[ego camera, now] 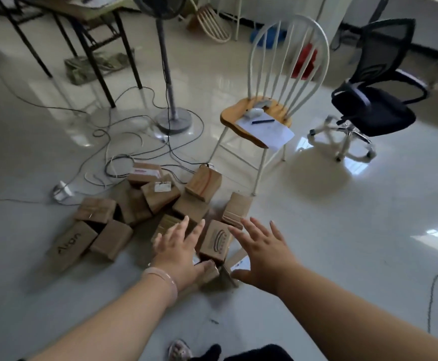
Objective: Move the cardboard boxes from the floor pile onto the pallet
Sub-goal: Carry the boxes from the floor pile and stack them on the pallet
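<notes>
Head view: left hand [178,252] and right hand [262,254], spread, flank a box [216,241] edging the pile [145,201]

Glossy pale floor [343,230], cardboard boxes [145,212] piled, tangled cables [134,142], white chair [265,121]

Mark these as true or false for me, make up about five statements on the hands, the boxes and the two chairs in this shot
1. The left hand and right hand are open, fingers spread, at the box pile. True.
2. The right hand already grips a box. False: it holds nothing.
3. A paper and a pen lie on the seat of the white chair. True.
4. The black office chair stands to the left of the white chair in the picture. False: it stands to its right.
5. A wristband sits on the left wrist. True.
</notes>
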Action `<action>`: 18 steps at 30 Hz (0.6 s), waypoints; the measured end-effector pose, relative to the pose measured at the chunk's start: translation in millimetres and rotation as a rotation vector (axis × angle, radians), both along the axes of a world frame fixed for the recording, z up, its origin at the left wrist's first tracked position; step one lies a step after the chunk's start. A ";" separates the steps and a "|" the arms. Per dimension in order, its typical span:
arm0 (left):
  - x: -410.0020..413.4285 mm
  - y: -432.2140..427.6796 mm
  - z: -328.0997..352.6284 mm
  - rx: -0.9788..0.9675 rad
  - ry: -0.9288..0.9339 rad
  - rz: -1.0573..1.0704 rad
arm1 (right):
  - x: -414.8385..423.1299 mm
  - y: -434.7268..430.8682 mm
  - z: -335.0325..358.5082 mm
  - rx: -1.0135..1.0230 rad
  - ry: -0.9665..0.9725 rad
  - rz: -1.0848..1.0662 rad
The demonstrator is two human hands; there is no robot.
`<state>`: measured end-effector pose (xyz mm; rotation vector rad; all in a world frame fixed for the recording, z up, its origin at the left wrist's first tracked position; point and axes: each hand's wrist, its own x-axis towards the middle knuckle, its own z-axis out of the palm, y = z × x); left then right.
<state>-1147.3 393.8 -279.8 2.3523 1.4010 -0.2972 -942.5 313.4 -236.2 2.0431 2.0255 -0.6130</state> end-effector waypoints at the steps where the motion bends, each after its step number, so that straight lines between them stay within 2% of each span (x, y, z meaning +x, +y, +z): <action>1: -10.0 0.8 -4.8 -0.014 0.010 0.027 | -3.2 5.2 -3.6 -0.011 -0.004 0.011; 7: -57.3 4.9 -32.8 -0.044 0.065 0.220 | -19.8 31.5 -41.8 -0.133 0.021 0.120; 11: -58.6 -0.3 -55.2 -0.042 0.079 0.356 | -17.7 68.0 -71.0 -0.132 0.033 0.285; 18: -54.9 -2.9 -130.2 -0.091 0.060 0.600 | -6.2 123.4 -158.6 -0.186 0.064 0.426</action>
